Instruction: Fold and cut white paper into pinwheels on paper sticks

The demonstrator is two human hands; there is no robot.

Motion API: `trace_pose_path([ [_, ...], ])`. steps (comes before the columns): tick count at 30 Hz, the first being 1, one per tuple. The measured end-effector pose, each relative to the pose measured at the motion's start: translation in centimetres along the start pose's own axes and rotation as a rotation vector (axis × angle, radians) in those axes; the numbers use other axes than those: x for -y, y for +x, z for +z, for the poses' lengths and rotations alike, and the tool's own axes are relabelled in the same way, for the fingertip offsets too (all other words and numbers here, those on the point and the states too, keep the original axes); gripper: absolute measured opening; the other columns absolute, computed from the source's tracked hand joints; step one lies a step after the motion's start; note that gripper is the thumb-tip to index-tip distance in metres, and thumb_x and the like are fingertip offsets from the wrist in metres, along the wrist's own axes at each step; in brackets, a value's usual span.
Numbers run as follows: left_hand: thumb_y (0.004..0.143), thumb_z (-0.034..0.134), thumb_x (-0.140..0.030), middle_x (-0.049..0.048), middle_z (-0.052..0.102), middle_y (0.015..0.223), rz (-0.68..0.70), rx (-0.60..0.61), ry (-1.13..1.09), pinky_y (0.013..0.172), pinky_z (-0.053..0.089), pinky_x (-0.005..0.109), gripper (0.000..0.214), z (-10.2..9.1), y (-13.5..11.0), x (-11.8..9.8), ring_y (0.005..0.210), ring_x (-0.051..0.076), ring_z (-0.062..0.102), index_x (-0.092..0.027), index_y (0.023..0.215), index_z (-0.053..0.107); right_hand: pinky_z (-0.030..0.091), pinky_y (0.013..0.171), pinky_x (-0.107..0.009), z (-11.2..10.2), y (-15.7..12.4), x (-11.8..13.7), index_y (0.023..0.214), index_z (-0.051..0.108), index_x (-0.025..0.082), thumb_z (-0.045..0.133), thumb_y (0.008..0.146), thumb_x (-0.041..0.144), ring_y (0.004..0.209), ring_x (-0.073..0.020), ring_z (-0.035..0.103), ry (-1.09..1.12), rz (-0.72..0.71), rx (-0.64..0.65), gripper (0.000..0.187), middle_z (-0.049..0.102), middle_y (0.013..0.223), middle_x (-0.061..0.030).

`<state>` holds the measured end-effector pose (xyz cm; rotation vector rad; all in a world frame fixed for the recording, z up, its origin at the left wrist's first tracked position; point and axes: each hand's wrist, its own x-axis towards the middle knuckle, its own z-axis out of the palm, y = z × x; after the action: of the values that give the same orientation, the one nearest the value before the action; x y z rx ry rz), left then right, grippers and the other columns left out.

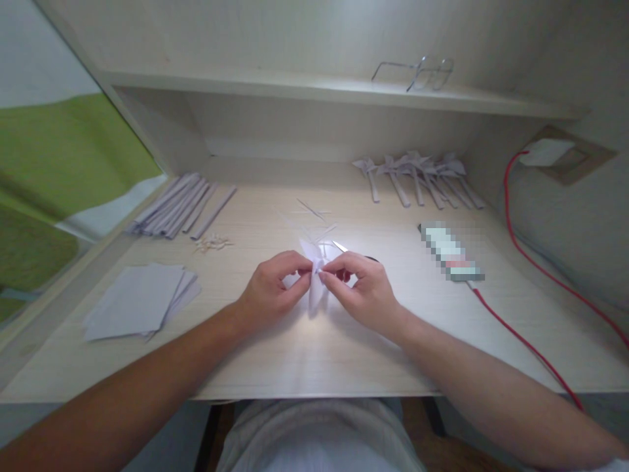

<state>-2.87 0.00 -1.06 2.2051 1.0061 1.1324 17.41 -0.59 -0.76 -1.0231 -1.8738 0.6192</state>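
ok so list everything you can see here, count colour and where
folded paper piece: one, white, held above desk centre
paper sheets: small stack, white, front left
paper strips: several, white, back left
finished paper shapes: several, white, back right
scraps: few, pale, by the strips
scissors: one, metal tip showing, beyond the piece
blurred device: one, white, right of the piece
cable: one, red, desk right side
glasses: one pair, metal, on shelf
left hand: one, bare, pinching the piece
right hand: one, bare, pinching the piece
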Motion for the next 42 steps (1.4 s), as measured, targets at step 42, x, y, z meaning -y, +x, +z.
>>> trace_pose_path([
  [42,0.083,0.060,-0.041,0.0037,0.074,0.091,-0.458,0.233,0.736,0.067,0.046,0.030,0.029,-11.7,3.7,3.6,0.080,0.021,0.067,-0.023,0.101,0.074,0.044,0.054,-0.025,-3.9,3.9,-1.4,0.068,0.068,0.018,0.074,0.069,0.032,0.058,-0.0142,0.052,0.815,0.507,-0.164,0.016,0.060,0.064,-0.0020],
])
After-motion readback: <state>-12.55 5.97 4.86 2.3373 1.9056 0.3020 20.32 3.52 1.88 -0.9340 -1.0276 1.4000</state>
